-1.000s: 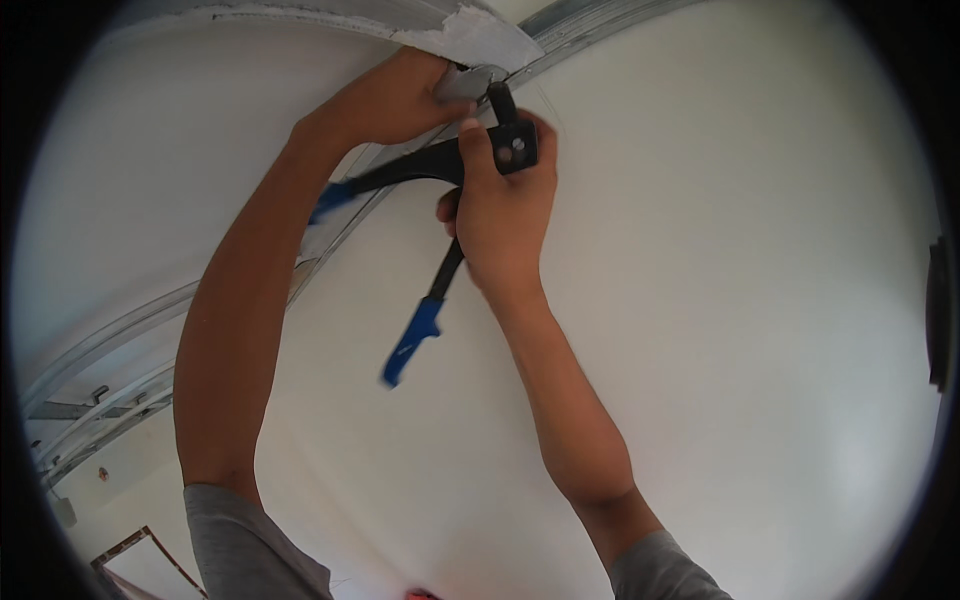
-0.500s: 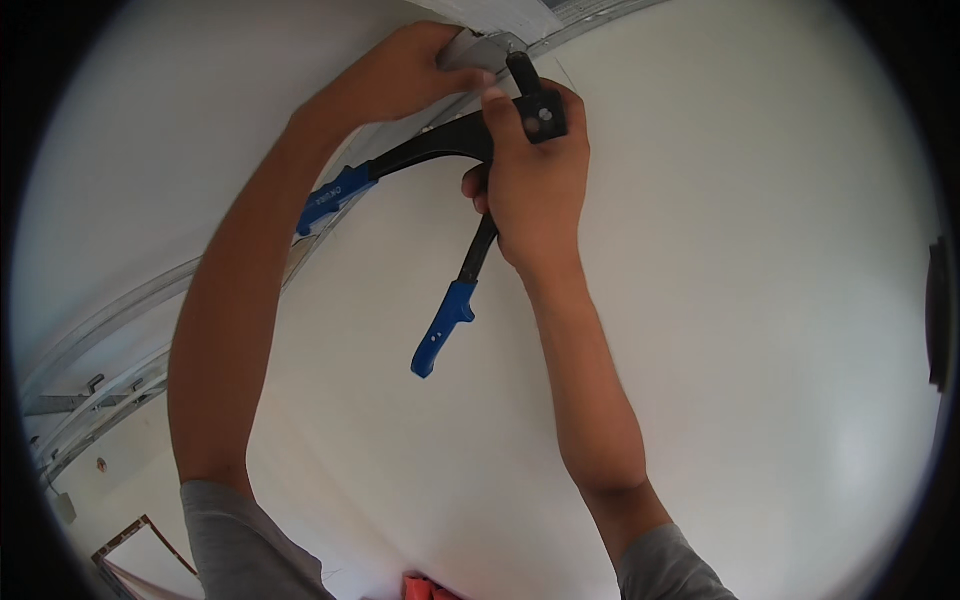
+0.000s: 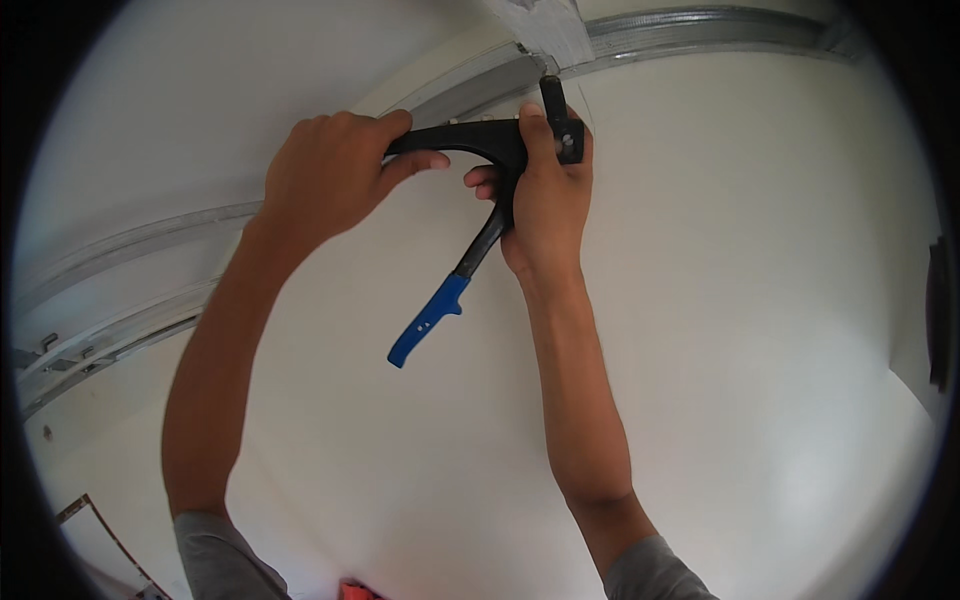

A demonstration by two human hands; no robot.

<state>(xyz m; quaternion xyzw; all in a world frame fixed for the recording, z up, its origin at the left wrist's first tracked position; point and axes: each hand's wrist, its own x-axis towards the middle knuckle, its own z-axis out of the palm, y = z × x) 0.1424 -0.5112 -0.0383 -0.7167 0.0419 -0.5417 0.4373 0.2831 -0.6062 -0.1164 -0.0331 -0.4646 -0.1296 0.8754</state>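
A black hand riveter [image 3: 505, 147] with its handles spread wide is held up near the ceiling edge. My right hand [image 3: 548, 205] is closed round its head, thumb up beside the short black nose [image 3: 552, 98]. The nose points up at the corner of a metal channel; whether its tip touches, I cannot tell. My left hand [image 3: 335, 175] wraps round the upper handle, thumb stretched along its underside, and hides the end of that handle. The lower handle's blue grip [image 3: 428, 322] hangs free, angled down to the left.
Metal channels [image 3: 700, 32] run along the top of the pale wall [image 3: 720, 300], meeting a whitish beam [image 3: 550, 28] above the riveter. More rails [image 3: 130, 245] cross at left. A brown frame [image 3: 120, 535] and something red [image 3: 355, 590] are low down.
My left hand has let go of the metal channel's corner and moved down-left onto the riveter's upper handle. My right hand still holds the riveter's head. The view has shifted slightly.
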